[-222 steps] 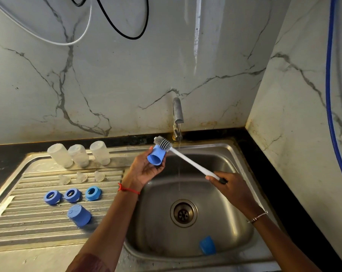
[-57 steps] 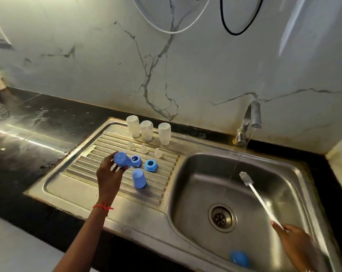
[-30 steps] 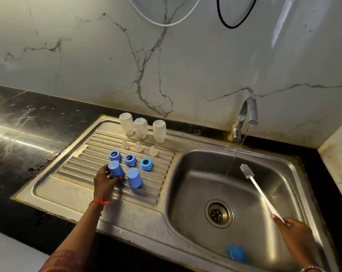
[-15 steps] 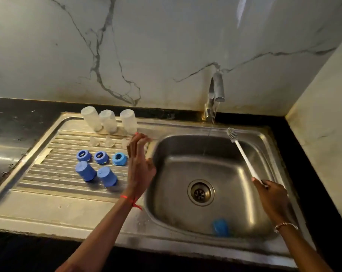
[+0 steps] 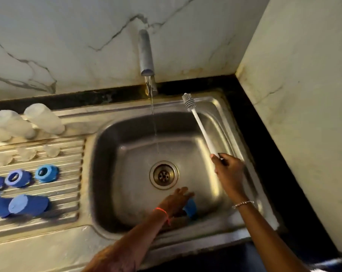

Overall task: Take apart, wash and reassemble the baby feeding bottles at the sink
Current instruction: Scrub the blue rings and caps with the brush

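Bottle bodies (image 5: 42, 118), clear and blurred, stand at the far left of the ribbed draining surface (image 5: 68, 185). The pale teats (image 5: 50, 150) are just near of them, then the blue rings (image 5: 46, 173), then two blue caps (image 5: 28, 204) on their sides nearest me. One more blue cap (image 5: 190, 208) lies at the near wall of the sink basin (image 5: 107, 173), near of the drain (image 5: 164, 175). My left grip (image 5: 176, 201) reaches down onto it with fingers stretched and not yet curled round it; I cannot tell whether they touch it. A thin stream runs from the tap (image 5: 145, 54) into the basin. On the right, my right grip (image 5: 228, 171) is wrapped round the handle of the white brush (image 5: 200, 126), bristles up and clear of the water. I judge this to be the washing step, with this cap the last piece waiting. Next I need to close on the cap, lift it under the stream with its mouth toward the brush, and bring the bristles in.
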